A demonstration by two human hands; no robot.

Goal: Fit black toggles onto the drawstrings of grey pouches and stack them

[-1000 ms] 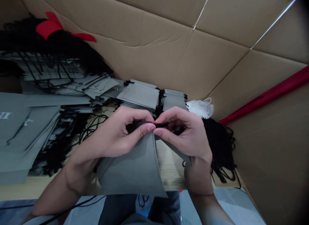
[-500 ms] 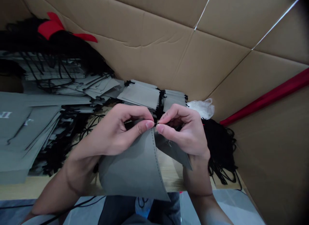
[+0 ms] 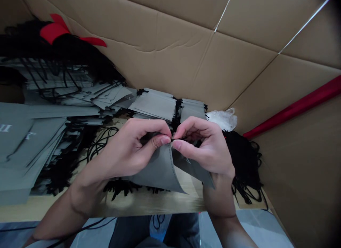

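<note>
A grey fabric pouch (image 3: 157, 170) with a stitched edge hangs from the pinched fingers of my left hand (image 3: 135, 146). My right hand (image 3: 207, 141) is closed too, its thumb and forefinger pinching a short piece of black cord (image 3: 181, 138) at the pouch's top corner. The fingertips of both hands almost meet there. Behind my right hand a darker grey panel (image 3: 198, 168) slants down to the right; whether it belongs to the same pouch I cannot tell. My palms hide most of the cord.
Grey pouches (image 3: 23, 145) with black cords are heaped at the left, below a black cord bundle tied with a red strip (image 3: 55, 31). Neat stacks of pouches (image 3: 156, 103) stand against the cardboard wall (image 3: 170, 34). A clear plastic bag (image 3: 223, 119) and black cords (image 3: 245, 166) lie right.
The lower part of the pouch has swung up and away from me, uncovering the table edge and black cord ends beneath. Both hands keep their pinch at nearly the same place.
</note>
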